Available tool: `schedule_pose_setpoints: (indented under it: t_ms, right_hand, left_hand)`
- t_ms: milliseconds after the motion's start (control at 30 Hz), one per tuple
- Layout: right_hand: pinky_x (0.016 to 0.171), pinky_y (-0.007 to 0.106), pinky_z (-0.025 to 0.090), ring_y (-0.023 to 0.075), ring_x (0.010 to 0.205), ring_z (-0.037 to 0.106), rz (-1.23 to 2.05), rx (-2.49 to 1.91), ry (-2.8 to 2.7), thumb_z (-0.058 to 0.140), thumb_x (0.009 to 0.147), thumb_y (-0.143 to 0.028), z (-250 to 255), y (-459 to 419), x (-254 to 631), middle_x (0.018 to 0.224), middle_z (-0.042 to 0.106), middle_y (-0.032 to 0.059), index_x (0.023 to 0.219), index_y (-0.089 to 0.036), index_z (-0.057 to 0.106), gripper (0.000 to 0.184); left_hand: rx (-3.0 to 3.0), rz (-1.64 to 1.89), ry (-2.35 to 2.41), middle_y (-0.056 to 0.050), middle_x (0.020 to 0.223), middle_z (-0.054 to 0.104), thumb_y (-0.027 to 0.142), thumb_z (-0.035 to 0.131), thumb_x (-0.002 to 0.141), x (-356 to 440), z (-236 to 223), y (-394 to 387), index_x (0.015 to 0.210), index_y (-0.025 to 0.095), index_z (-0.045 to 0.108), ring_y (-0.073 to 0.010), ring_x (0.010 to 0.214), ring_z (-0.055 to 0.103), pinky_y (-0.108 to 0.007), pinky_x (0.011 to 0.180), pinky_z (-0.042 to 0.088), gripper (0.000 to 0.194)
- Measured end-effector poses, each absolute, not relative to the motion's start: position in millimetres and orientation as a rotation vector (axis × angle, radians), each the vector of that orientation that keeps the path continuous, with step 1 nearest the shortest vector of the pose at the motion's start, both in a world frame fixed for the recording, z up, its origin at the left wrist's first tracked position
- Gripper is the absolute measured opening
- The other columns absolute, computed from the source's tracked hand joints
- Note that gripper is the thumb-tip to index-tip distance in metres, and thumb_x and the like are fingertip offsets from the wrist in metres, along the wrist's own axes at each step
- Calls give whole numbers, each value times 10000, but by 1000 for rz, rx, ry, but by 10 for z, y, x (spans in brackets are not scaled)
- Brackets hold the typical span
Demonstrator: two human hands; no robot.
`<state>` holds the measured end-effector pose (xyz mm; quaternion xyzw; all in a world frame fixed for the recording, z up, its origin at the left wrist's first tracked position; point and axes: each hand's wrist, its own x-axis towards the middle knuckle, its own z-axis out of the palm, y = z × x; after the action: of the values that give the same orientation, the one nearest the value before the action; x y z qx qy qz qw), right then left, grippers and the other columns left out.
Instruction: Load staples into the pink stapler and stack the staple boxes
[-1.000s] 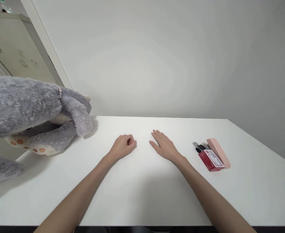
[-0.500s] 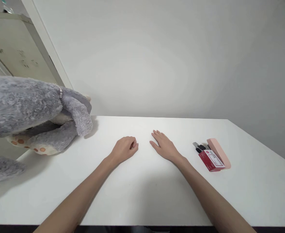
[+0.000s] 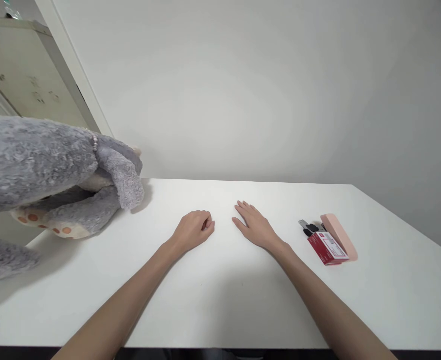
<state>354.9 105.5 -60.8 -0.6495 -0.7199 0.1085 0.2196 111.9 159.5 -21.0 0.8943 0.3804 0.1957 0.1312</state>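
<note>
My left hand [image 3: 194, 230] rests on the white table [image 3: 213, 300] in a loose fist. A dark gap shows between thumb and curled fingers, and no object sticks out of it. My right hand [image 3: 256, 226] lies palm down on the tabletop to its right, open, fingers stretched forward and thumb apart. Bare table separates the two hands. Nearest to my right hand, further right, is a small red and white box [image 3: 328, 248]. A long pink case [image 3: 339, 236] lies against its right side. Black and grey metal-ended items [image 3: 312, 228] lie at the box's far end, their kind unclear.
A large grey plush toy [image 3: 36, 160] with pale paw pads and a string of beads takes up the table's left side. Behind the table stands a plain wall [image 3: 228, 90]. A worn pale cabinet [image 3: 29, 70] is at the back left.
</note>
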Motion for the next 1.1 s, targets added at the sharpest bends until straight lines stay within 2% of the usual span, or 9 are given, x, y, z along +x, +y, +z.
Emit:
schedule_pose_setpoints:
  t_ms: [833,1100]
  right_hand:
    - [1307,444,199,239,1603,221,307,-1790,-1984,319,1084,-549,-575,1042,3537,1703,323,87,1585,-164,442,644]
    - [1310,418,185,235,1603,219,299,-1798,-1997,308,1087,-553,-586,1046,3542,1704,321,88,1585,-143,439,658]
  left_hand:
    - [2593,554,1117,12,674,564,313,481,945,1127,-196,1592,698,229,387,-175,650,498,-328,622,337,278]
    - [2592,558,1107,6,668,565,312,469,940,1126,-189,1588,695,228,388,-175,644,500,-331,623,341,272]
